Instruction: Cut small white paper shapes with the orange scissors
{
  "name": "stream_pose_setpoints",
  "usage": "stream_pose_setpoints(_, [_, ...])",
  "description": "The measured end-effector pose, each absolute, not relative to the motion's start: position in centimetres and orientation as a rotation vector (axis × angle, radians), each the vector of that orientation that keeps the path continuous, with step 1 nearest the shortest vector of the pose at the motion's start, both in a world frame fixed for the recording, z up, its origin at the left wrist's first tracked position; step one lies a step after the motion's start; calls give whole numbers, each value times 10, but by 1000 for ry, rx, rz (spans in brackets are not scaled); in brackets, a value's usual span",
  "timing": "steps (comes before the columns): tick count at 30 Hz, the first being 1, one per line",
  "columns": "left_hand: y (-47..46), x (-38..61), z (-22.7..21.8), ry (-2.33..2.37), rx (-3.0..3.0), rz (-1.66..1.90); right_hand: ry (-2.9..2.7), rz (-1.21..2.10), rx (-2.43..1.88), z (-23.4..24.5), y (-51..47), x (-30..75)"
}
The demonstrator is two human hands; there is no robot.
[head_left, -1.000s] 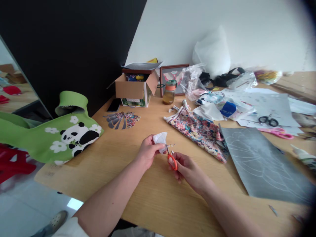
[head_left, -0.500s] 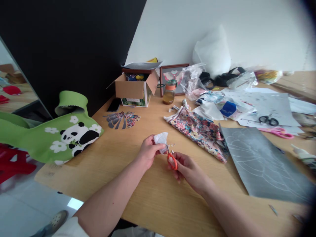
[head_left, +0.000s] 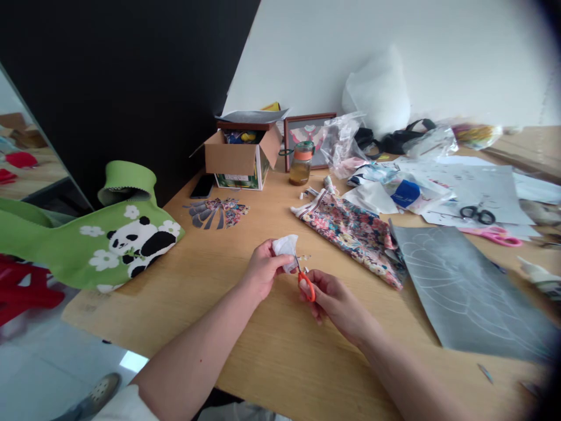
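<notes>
Barely shifting since a second ago, the closed left hand is pinching a white scrap and the curled right hand is gripping orange-handled scissors, front-left of the floral fabric.

Through the head camera I see a wooden table. Toward its far left I have an open cardboard box, with a dark phone just beside it, and a jar in front of a framed picture. Nearer me, grey and floral cut pieces lie spread like a fan. A floral cloth lies right of centre, beside a grey sheet with pale lines; white papers spread beyond. One thin scrap sits lower right, too blurred for me to identify.
</notes>
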State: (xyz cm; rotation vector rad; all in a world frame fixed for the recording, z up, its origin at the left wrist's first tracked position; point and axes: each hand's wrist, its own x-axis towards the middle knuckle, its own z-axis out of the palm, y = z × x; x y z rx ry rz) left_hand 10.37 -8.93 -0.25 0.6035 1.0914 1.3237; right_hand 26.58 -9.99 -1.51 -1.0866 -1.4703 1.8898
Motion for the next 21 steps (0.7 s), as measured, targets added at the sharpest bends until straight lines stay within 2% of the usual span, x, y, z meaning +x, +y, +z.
stream_pose_setpoints(21, [-89,103,-3,1137,587,1352,-1481,1873,-1121,-12,-101,266])
